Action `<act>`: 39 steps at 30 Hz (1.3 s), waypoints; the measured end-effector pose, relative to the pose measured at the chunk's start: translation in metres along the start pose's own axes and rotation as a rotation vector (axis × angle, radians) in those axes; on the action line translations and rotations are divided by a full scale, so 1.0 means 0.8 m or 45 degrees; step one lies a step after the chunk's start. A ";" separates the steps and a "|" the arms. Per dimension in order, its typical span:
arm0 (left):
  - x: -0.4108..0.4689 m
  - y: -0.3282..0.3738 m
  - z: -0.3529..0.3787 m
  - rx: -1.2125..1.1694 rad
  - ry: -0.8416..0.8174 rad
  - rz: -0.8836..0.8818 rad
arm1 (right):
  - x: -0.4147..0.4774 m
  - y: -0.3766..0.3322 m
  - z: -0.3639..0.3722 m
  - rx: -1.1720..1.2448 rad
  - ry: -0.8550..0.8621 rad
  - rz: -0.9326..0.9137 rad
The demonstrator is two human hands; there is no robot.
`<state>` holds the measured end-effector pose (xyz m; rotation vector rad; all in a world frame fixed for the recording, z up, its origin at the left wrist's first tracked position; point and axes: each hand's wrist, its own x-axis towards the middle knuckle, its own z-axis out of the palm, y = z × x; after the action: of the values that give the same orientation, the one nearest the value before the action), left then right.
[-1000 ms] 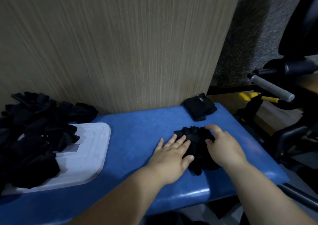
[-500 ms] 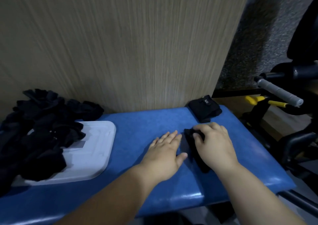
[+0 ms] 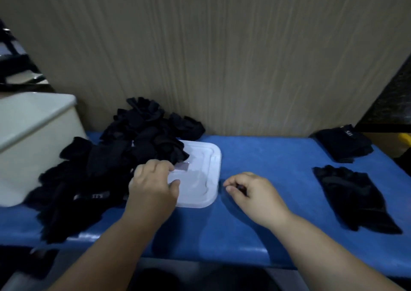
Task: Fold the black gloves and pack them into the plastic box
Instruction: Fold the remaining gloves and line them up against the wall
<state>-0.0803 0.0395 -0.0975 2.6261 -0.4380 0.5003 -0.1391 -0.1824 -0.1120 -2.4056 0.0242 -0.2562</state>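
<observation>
A heap of loose black gloves (image 3: 124, 157) covers the left part of a white plastic lid (image 3: 200, 179) on the blue bench. The white plastic box (image 3: 33, 139) stands at the far left. My left hand (image 3: 153, 186) is at the heap's right edge with bent fingers against the gloves and its thumb over the lid; its fingertips are hidden. Loosely curled, my right hand (image 3: 251, 192) hovers over the bench just right of the lid and holds nothing. One folded glove (image 3: 355, 199) lies on the right, and another folded glove (image 3: 344, 141) sits behind it by the wall.
The blue padded bench (image 3: 266, 161) stands against a wood-grain panel (image 3: 200, 57). Its front edge runs close to my forearms. A yellow object (image 3: 404, 138) shows past the bench's right end. Dark furniture is at the upper left.
My view has swung left, bringing the box into sight. Both hands left the folded glove, which now lies on the right. My left hand moved to the glove heap and my right hand followed.
</observation>
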 end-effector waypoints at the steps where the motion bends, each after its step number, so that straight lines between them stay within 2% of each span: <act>1: 0.000 -0.009 -0.006 -0.006 0.024 0.005 | 0.002 -0.010 0.009 0.040 0.000 -0.001; 6: -0.003 -0.038 -0.018 -0.051 -0.028 0.037 | 0.014 -0.066 0.046 0.187 -0.070 -0.012; 10: -0.001 -0.047 -0.027 0.055 -0.248 -0.030 | 0.032 -0.101 0.067 0.140 -0.112 -0.035; 13: 0.005 -0.049 -0.028 0.014 -0.286 -0.038 | 0.048 -0.116 0.080 0.102 -0.191 0.010; 17: 0.013 -0.045 -0.027 -0.216 -0.317 -0.078 | 0.054 -0.117 0.083 0.225 -0.253 0.104; 21: 0.010 -0.021 -0.022 -0.603 -0.308 -0.134 | 0.045 -0.102 0.058 0.489 -0.224 0.198; 26: 0.011 0.020 -0.010 -1.012 -0.432 -0.259 | 0.024 -0.077 0.020 0.702 -0.169 0.230; 30: 0.013 0.043 0.002 -1.136 -0.474 -0.310 | 0.003 -0.060 -0.006 0.741 -0.152 0.234; 34: 0.006 0.071 0.011 -1.518 -0.618 -0.415 | -0.015 -0.039 -0.019 0.762 -0.047 0.231; 39: 0.001 0.097 0.023 -1.739 -0.712 -0.448 | -0.029 -0.010 -0.028 0.562 0.052 0.180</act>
<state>-0.1034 -0.0355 -0.0855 1.3765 -0.2858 -0.5311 -0.1665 -0.1889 -0.0947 -1.9497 0.1414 -0.2184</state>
